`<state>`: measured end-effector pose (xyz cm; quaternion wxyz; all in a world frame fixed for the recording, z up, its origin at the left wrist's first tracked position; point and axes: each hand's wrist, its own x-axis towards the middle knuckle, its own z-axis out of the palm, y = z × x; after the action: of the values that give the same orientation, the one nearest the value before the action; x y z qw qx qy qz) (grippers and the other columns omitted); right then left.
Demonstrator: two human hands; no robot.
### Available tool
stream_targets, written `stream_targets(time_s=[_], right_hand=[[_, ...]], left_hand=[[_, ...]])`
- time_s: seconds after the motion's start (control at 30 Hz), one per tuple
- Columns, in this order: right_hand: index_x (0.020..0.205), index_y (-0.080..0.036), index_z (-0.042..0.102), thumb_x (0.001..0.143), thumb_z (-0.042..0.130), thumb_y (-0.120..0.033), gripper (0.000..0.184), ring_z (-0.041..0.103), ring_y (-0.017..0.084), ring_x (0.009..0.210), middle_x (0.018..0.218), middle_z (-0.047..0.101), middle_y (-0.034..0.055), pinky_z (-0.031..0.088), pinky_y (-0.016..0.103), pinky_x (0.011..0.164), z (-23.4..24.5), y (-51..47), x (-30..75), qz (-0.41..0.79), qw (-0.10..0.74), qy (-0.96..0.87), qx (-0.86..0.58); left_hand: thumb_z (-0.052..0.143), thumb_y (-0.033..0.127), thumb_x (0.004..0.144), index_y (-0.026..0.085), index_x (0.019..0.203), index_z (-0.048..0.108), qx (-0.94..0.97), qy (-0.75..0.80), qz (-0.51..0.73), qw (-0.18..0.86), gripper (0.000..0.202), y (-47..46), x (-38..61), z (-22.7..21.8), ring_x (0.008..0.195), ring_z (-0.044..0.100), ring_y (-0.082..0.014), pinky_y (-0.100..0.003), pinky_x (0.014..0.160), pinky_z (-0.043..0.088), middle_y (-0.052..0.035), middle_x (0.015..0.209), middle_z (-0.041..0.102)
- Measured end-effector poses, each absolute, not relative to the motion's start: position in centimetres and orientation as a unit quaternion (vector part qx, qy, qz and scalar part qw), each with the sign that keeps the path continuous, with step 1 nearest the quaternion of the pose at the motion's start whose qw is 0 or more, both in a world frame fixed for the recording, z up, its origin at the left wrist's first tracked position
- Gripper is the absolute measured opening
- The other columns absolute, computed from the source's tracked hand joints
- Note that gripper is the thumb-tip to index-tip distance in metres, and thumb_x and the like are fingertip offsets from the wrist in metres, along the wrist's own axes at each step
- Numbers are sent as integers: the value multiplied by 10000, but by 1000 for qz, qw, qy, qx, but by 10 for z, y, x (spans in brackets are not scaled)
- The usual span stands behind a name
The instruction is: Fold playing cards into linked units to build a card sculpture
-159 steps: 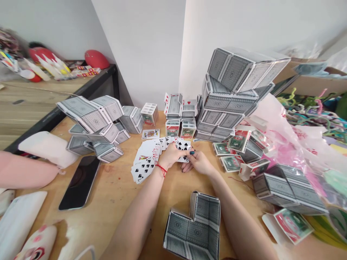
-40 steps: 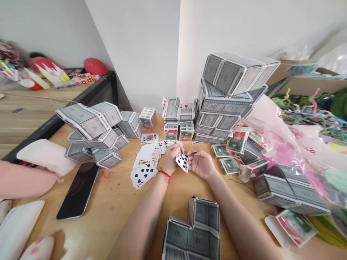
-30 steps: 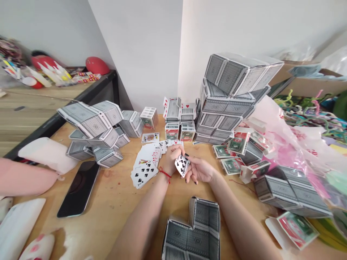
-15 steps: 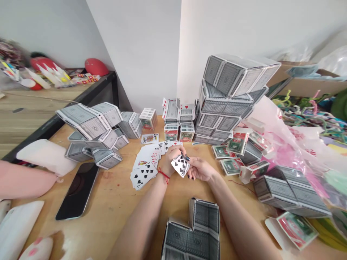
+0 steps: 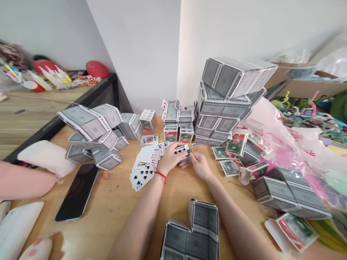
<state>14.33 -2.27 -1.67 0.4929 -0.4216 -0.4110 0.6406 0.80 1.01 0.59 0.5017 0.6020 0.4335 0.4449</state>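
Observation:
Both hands meet over the middle of the table around one playing card point(image 5: 180, 150), a spade card seen at a slant. My left hand point(image 5: 171, 157) closes on its left side, with a red string on the wrist. On the card's right edge, my right hand point(image 5: 199, 163) pinches with thumb and fingers. Left of my left hand lies a fan of face-up playing cards point(image 5: 143, 164), partly covered by that hand. A king card point(image 5: 149, 139) lies apart behind the fan. Nearest my forearms is an L-shaped block of joined cards point(image 5: 195, 231).
A tall stack of card-built blocks point(image 5: 225, 108) stands at back right, another stack point(image 5: 92, 130) at left. Small card boxes point(image 5: 230, 167) lie right of my hands. A phone point(image 5: 77, 191) rests at left. Pink plastic wrapping point(image 5: 292, 151) covers the right side.
The card has tilted from facing me to a flatter slant. My left hand now reaches over it, and my right hand has shifted slightly left.

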Motion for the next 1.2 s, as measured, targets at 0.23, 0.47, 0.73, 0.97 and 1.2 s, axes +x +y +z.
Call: stream_targets(time_s=[0.23, 0.47, 0.73, 0.97, 1.2], right_hand=[[734, -159, 576, 744, 530, -498, 342, 648, 168, 543, 593, 662, 48, 550, 313, 544, -24, -25, 140, 583, 452, -486, -468], [703, -159, 565, 760, 501, -492, 345, 650, 161, 549, 604, 660, 47, 550, 296, 538, -22, -26, 140, 572, 434, -512, -472], [737, -164, 575, 750, 517, -493, 335, 641, 152, 517, 579, 650, 27, 538, 269, 489, -19, -25, 140, 581, 446, -497, -465], [736, -156, 576, 755, 502, -501, 354, 628, 142, 479, 535, 636, 17, 527, 257, 476, -18, -26, 139, 583, 426, -513, -465], [683, -161, 537, 739, 486, -545, 392, 604, 133, 428, 468, 602, -4, 501, 238, 442, -19, -28, 136, 571, 427, -512, -479]], left_hand=[[630, 377, 673, 165, 669, 613, 688, 472, 425, 351, 213, 6, 5, 3, 640, 513, -135, -246, 615, 394, -12, 637, 579], [546, 323, 757, 180, 636, 590, 736, 440, 404, 317, 193, 3, 5, 9, 608, 482, -124, -238, 597, 350, -10, 631, 568], [540, 340, 747, 182, 623, 580, 716, 451, 419, 330, 205, 3, 10, 8, 568, 448, -125, -238, 578, 316, -7, 594, 549], [521, 332, 755, 172, 508, 485, 687, 474, 415, 362, 296, 2, 11, 9, 512, 375, -105, -226, 514, 266, 32, 487, 420], [522, 343, 747, 167, 480, 461, 648, 480, 427, 409, 325, 4, 10, 5, 494, 354, -102, -237, 488, 253, 34, 472, 393]])
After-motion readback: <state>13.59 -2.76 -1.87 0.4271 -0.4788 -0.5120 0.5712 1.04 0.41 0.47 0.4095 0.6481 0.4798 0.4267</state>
